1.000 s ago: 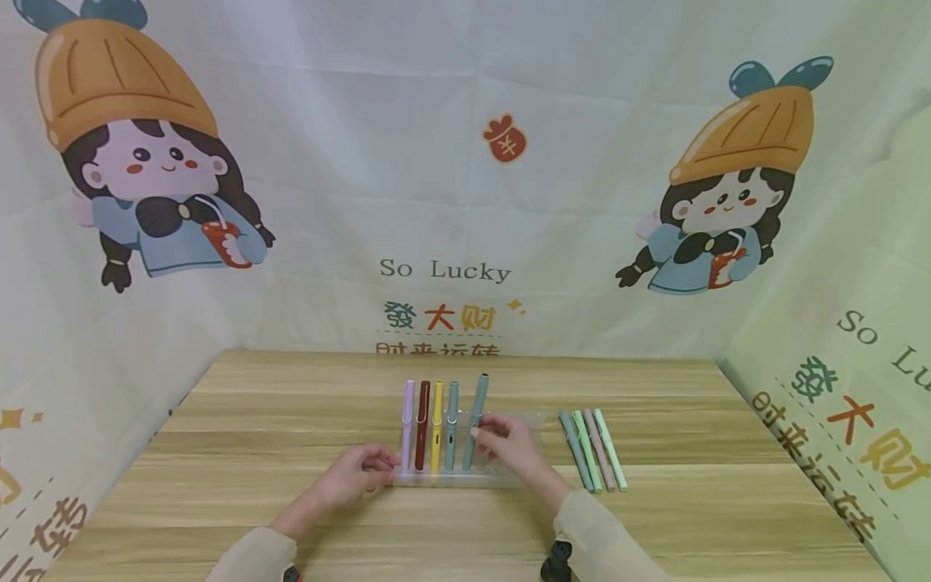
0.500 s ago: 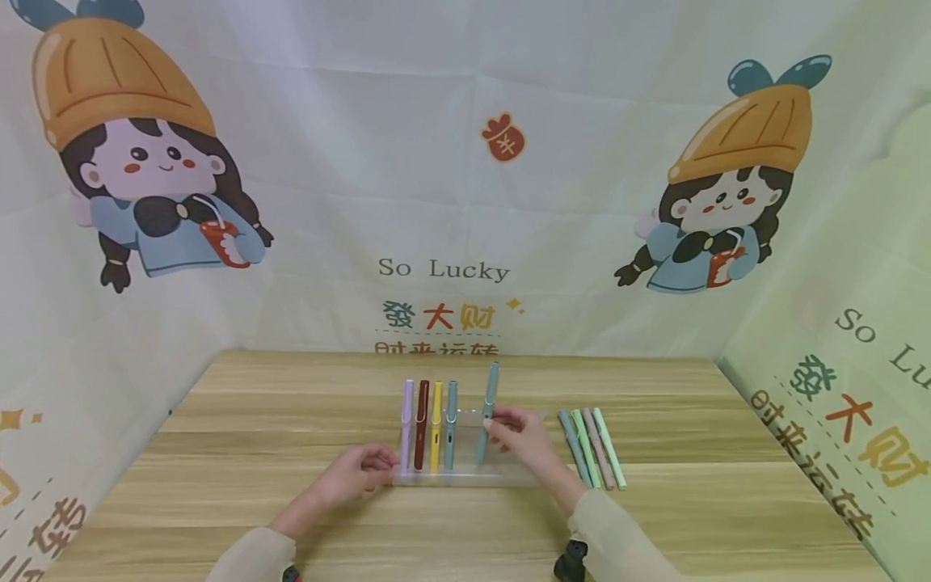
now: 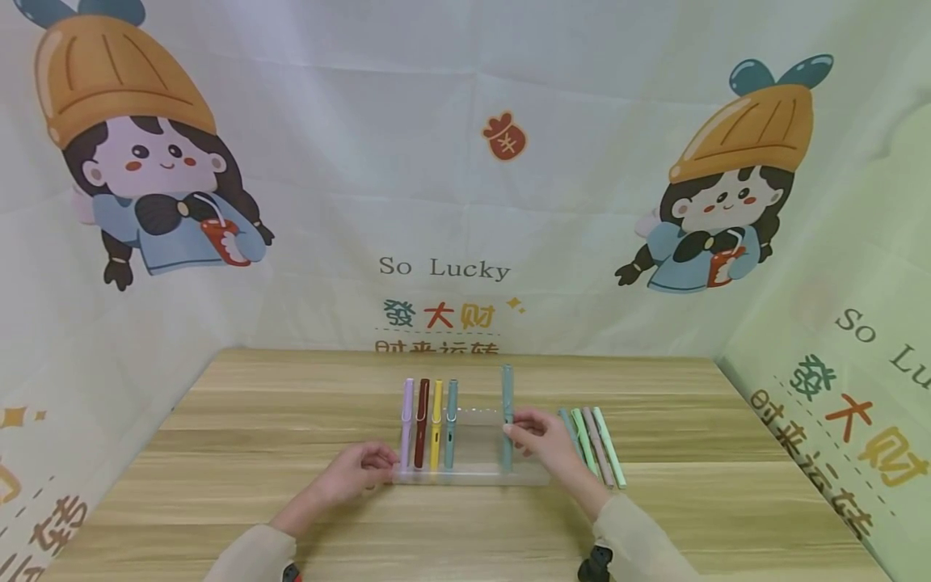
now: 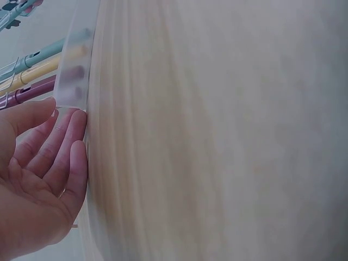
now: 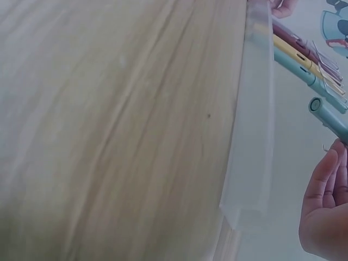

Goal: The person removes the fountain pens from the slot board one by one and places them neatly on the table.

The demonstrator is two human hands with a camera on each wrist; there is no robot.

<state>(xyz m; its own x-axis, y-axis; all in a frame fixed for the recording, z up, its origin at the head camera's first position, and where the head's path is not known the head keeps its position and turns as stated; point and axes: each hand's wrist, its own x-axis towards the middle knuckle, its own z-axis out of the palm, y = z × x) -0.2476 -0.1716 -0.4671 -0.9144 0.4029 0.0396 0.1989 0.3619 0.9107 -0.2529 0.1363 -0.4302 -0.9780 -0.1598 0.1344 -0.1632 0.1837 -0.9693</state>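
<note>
A clear plastic pen stand [image 3: 476, 478] lies in the middle of the wooden table. My left hand [image 3: 361, 470] holds its left end, the thumb and fingertips at the corner in the left wrist view. Upright in the stand's left half are a lilac pen [image 3: 408, 420], a dark red pen [image 3: 423, 424], a yellow pen [image 3: 437, 428] and a teal pen [image 3: 452, 428]. My right hand [image 3: 545, 443] pinches another teal pen [image 3: 507, 392] upright over the stand's right part. In the right wrist view, that pen's lower end [image 5: 321, 109] is apart from the stand's front ledge.
Right of the stand, several pens lie side by side on the table: a green pen [image 3: 585, 440], a mauve pen [image 3: 599, 444], a pale mint pen [image 3: 609, 444] and a blue-grey pen [image 3: 569, 427] partly behind my right hand. A printed cloth [image 3: 451, 202] hangs behind the table.
My right hand has carried the pinched teal pen rightward along the stand, away from the other upright pens, and the pen has straightened from a tilt. My left hand has stayed at the stand's end.
</note>
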